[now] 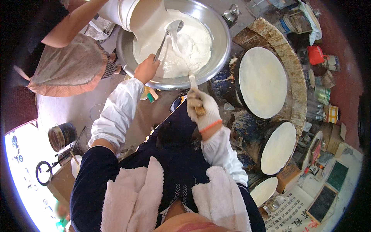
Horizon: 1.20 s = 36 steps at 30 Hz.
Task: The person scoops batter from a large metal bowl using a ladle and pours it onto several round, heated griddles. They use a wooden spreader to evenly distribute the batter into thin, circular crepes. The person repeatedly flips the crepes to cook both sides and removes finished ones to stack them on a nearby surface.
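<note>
A wide metal basin [227,48] of creamy white batter [166,63] stands in front of me. My left hand [147,69], bare, is closed round the handle of a metal ladle [175,27]. Batter streams off the ladle's bowl above the basin. In a white work glove, my right hand [201,108] grips a light-coloured stick-like tool [193,81] at the basin's near rim. Its far end is coated or hidden by batter. At the upper left, another person's arm [71,27] is beside a white bucket [123,15] tipped over the basin, batter pouring from it.
To the right, round griddles [262,82] covered with pale sheets stand inside a worn curved rim [295,77]. Cans and containers [322,94] line the far right. A dark bucket [62,137] stands at the left, near a cloth-covered round thing [69,63].
</note>
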### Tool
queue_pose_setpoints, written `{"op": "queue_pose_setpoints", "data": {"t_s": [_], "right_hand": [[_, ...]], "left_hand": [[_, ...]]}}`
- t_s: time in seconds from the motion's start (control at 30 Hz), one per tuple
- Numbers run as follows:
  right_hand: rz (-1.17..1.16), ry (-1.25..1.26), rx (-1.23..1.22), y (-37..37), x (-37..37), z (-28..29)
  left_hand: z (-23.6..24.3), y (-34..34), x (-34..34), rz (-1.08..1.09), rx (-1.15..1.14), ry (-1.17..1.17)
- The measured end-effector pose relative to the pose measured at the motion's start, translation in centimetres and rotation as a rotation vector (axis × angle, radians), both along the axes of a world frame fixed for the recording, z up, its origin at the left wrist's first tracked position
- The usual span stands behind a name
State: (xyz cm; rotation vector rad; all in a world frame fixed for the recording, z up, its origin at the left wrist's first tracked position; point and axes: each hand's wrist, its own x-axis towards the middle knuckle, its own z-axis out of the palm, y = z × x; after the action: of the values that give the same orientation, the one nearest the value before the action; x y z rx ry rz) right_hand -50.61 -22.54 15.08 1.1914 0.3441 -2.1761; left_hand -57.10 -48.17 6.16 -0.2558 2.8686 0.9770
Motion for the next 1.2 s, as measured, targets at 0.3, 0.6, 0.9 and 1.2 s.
{"op": "queue_pose_setpoints", "data": {"t_s": [0.3,0.6,0.9,1.2], "right_hand": [[0.216,0.521,0.604,-2.8,-3.1,-10.0],[1.058,1.441,1.513,-5.2,-5.6,-18.5],[1.363,1.277,1.246,-7.0,-5.3,-13.5],[1.111,1.266,1.271,5.7,3.8,-5.6]], "left_hand": [[3.0,0.2,4.4,0.157,0.738,-0.281],[5.5,-0.2,5.7,0.128,0.514,-0.315],[-1.5,3.3,-0.4,-0.338,-0.446,-0.373],[-4.4,-3.1,-1.7,-0.158,-0.444,-0.362]]}}
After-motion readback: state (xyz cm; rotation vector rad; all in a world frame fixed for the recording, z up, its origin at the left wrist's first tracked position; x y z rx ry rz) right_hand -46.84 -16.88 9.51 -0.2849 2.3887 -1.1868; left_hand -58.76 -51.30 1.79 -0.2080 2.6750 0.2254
